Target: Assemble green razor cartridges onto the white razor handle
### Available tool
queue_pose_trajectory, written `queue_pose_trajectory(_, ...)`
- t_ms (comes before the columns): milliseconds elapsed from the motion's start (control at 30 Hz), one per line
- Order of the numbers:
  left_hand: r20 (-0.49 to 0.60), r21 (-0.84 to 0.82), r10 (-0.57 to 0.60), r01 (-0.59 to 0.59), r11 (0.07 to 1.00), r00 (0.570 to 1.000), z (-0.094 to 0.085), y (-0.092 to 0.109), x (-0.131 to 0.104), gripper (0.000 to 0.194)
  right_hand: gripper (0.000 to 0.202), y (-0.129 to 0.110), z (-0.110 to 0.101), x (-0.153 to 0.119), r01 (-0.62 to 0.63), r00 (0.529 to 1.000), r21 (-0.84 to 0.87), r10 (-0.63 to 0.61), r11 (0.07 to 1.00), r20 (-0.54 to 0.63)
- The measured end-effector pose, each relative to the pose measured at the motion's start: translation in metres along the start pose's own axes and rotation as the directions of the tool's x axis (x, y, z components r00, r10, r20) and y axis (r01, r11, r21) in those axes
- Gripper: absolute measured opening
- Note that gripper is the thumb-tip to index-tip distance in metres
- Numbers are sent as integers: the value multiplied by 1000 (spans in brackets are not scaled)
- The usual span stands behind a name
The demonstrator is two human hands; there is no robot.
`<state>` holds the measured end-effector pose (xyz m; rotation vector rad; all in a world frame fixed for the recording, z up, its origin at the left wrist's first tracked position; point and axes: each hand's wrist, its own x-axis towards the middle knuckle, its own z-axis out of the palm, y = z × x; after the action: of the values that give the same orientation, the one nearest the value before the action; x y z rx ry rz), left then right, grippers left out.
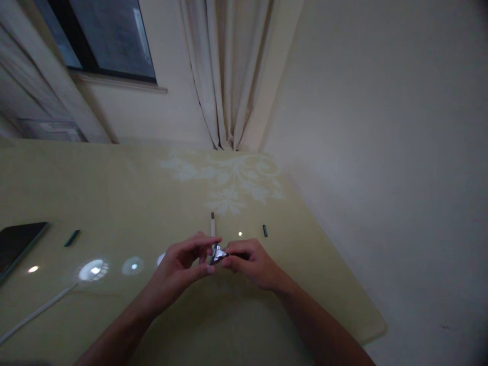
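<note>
left hand point(182, 264): narrow grip, thumb and fingertips pinched on the small shiny metal piece point(218, 254) | right hand point(249, 264): narrow grip, pinching the same piece from the other side | piece: held just above the desk point(114, 193), between both hands | nearby: white stick point(212, 224) just behind, small dark cap point(265, 230) to the right

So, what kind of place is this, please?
Probably a room in a home. A table with a pale floral cover stands against the wall, beige curtains hang beside a dark window, and a phone lies on the table.
</note>
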<state>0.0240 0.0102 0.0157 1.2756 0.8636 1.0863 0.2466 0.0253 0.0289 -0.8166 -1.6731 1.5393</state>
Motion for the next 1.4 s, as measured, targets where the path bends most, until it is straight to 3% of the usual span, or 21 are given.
queue_pose_trajectory(133, -37, -99, -84, 80, 992, 996, 3, -1, -2, 44, 36, -1, -2, -1, 27, 999, -66, -29, 997, -22)
queue_pose_trajectory(367, -38, -132, -121, 115, 985, 992, 3, -5, -2, 45, 38, 0, -2, -2, 20, 1000, -63, -21, 998, -15)
queue_pose_trajectory(767, -79, -88, -85, 78, 993, 993, 3, -2, 0, 44, 38, 3, 0, -1, 43, 999, -66, -45, 997, -19)
queue_pose_trajectory(933, -100, -15, -38, 36, 999, 994, 4, -1, 0, 41, 43, 3, 0, 0, 41, 998, -111, -45, 993, -33)
queue_pose_trajectory(1033, -148, 36, -21, 27, 999, 989, 6, -1, 0, 40, 53, 5, 0, 1, -38, 999, -101, 36, 994, -14)
queue_pose_trajectory(1133, -203, 157, 20, 12, 988, 979, 8, -3, 1, 34, 61, 8, 1, 2, -117, 993, -87, 117, 989, -5)
queue_pose_trajectory(1267, -215, 302, 68, 0, 953, 974, 6, -4, 1, 32, 60, 13, 2, 3, -115, 993, -128, 112, 985, -34)
queue_pose_trajectory(1400, -194, 368, 84, -7, 930, 977, 4, -8, 1, 51, 58, 12, 0, 4, -105, 993, -85, 100, 991, -62)
